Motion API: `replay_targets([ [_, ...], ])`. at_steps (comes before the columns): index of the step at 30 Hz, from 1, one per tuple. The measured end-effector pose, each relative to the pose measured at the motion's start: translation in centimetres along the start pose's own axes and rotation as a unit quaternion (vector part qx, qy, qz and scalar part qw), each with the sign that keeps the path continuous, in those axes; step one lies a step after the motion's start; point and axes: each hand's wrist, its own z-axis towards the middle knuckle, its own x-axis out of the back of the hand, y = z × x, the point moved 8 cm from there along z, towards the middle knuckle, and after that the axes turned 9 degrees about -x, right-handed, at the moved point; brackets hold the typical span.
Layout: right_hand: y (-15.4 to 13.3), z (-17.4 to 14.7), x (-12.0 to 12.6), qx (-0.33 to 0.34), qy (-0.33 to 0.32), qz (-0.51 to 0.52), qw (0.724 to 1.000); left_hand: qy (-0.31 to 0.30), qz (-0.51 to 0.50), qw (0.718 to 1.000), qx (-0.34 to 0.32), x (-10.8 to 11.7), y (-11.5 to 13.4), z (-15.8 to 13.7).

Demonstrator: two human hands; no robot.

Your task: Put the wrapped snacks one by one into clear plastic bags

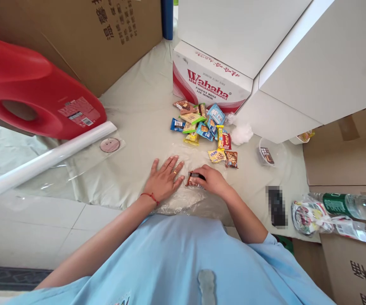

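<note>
1. By the right hand, fingers curled inward, a small brown packet is being grasped; clock directions are being read from this hand, with twelve pointing away from the body.
2. At nine o'clock, just beside the packet, the left hand is being laid flat, palm down and fingers spread, with nothing being gripped.
3. Between and below both hands, towards eight o'clock, crumpled clear plastic is being spread along the near edge of the counter; whether the packet is being held above it or inside it cannot be told.
4. Near one o'clock, a yellow packet and a brown patterned packet are being left lying, touching or nearly so.
5. From eleven to twelve, a pile of wrapped packets is being left loose before the Wahaha carton.
6. As progress is being judged, only one packet is being dealt with; the pile and the pair near it are still waiting, so most of the handling appears to be left.
7. Farther out, a clear tub is being seen at two, and a white roll at nine.
</note>
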Motion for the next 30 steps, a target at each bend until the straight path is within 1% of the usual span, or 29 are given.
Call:
replay_targets([
  [1,0.7,0.7,0.9,-0.01,0.027,0.0,1.0,0.0,0.0,1.0,-0.001,0.0,0.0,0.0],
  [2,1.7,1.6,2.3,-0.03,0.075,-0.002,0.997,0.0,0.0,1.0,-0.001,-0.1,0.0,0.0],
  [3,2.9,2.5,4.0,-0.061,0.138,-0.008,0.989,0.0,0.0,1.0,-0.001,-0.1,0.0,0.0],
  [5,5.4,4.1,7.5,-0.139,0.262,-0.022,0.955,0.001,0.003,1.0,0.0,-0.1,0.0,0.1],
  [6,6.5,5.0,8.7,-0.173,0.295,-0.03,0.939,0.002,0.005,1.0,0.0,-0.1,0.0,0.1],
  [7,7.4,6.0,9.5,-0.201,0.306,-0.039,0.93,0.003,0.007,1.0,0.001,0.0,0.0,0.1],
  [9,8.6,7.8,10.1,-0.235,0.286,-0.056,0.927,0.003,0.009,1.0,0.0,0.1,0.0,0.1],
  [11,9.2,8.7,10.2,-0.246,0.263,-0.072,0.93,0.002,0.006,1.0,0.0,0.2,0.1,0.1],
  [12,9.5,8.7,10.2,-0.246,0.264,-0.077,0.93,0.001,0.003,1.0,0.001,0.2,0.1,0.1],
  [15,9.9,6.9,10.9,-0.228,0.312,-0.076,0.919,0.004,-0.01,1.0,0.002,0.4,0.2,0.1],
  [17,9.7,5.0,11.3,-0.186,0.348,-0.059,0.917,0.007,-0.019,1.0,0.002,0.5,0.2,0.1],
  [18,9.4,4.2,11.2,-0.157,0.353,-0.046,0.921,0.007,-0.023,1.0,0.002,0.5,0.2,0.1],
  [20,7.8,3.1,10.4,-0.083,0.324,-0.022,0.942,0.005,-0.029,1.0,0.002,0.5,0.2,0.1],
  [22,5.2,2.4,8.5,-0.001,0.252,-0.019,0.968,0.005,-0.033,0.999,0.0,0.6,0.2,0.1],
  [24,2.2,1.9,6.0,0.063,0.174,-0.04,0.982,0.008,-0.034,0.999,0.0,0.7,0.2,0.0],
  [25,0.8,1.7,4.8,0.082,0.142,-0.054,0.985,0.011,-0.035,0.999,0.0,0.7,0.2,0.0],
  [27,-1.1,1.4,2.6,0.097,0.094,-0.085,0.987,0.018,-0.036,0.999,-0.001,0.8,0.2,0.0],
  [30,-2.1,1.0,0.6,0.09,0.055,-0.116,0.988,0.021,-0.037,0.999,-0.003,0.7,0.2,0.0],
])
